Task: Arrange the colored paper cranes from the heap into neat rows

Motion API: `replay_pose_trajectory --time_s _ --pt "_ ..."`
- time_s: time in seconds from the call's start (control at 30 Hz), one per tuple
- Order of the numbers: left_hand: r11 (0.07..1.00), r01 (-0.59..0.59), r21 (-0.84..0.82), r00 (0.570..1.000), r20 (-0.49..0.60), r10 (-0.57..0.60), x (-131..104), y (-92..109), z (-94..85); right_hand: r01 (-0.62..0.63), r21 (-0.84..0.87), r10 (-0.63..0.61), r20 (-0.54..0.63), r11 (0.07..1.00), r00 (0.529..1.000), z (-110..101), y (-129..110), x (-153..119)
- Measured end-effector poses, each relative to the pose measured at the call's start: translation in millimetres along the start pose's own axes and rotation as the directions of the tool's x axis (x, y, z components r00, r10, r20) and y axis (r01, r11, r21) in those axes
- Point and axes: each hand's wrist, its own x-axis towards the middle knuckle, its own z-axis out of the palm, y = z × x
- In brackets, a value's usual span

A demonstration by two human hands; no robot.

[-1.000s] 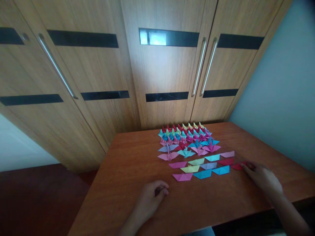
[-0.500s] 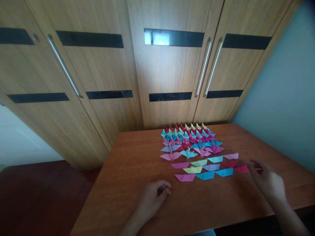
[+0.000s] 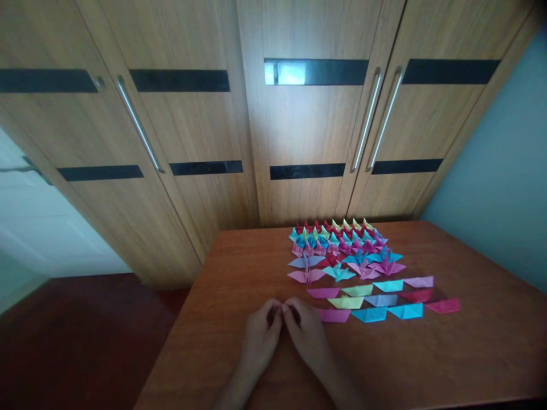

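Fingertips of my left hand [image 3: 261,336] and my right hand [image 3: 306,330] meet over the table, left of the paper boats. Both hands are curled with thumb and fingers pinched; whatever they may hold is hidden or too small to see. Just beside my right hand lies a magenta folded paper [image 3: 335,315], partly covered by it. Blue folded papers [image 3: 369,314] and a red one [image 3: 443,306] continue that front row. A yellow folded paper [image 3: 351,302] lies behind them. Farther back, a pink paper crane [image 3: 306,276] and a teal crane [image 3: 339,271] stand before dense rows of cranes.
The brown wooden table [image 3: 205,319] extends to a wooden wardrobe [image 3: 299,125] with metal handles. A blue-grey wall [image 3: 499,188] rises on the right. At the left are a white door [image 3: 55,228] and a dark red floor [image 3: 85,341].
My right hand has moved left from beside the red folded paper to meet my left hand. The view has shifted slightly left.
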Motion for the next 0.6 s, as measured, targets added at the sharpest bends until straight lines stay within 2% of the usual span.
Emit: replay_pose_trajectory --time_s 0.1,0.23,0.47,0.53,0.6 --pt "0.996 0.012 0.085 1.0 -0.002 -0.012 0.1 -1.0 0.4 -0.029 -0.029 0.031 0.053 0.999 0.998 5.6 6.1 -0.1" --pt "0.991 -0.012 0.137 1.0 0.02 0.01 -1.7 -1.4 1.2 -0.019 -0.046 0.023 0.1 0.999 0.995 1.6 9.0 -2.6" --pt "0.989 -0.049 0.136 0.998 0.037 0.044 -1.5 -0.5 0.9 -0.026 -0.057 0.031 0.087 0.998 0.996 1.9 5.6 -5.8" --pt "0.989 -0.07 0.131 0.997 -0.004 0.071 0.2 2.1 0.1 -0.009 -0.059 0.014 0.085 0.998 0.996 2.4 6.1 -6.8" --pt "0.988 -0.111 0.111 0.984 -0.124 0.124 -3.2 6.2 -2.8 0.017 -0.067 -0.011 0.095 0.998 0.995 2.4 6.3 -7.5"
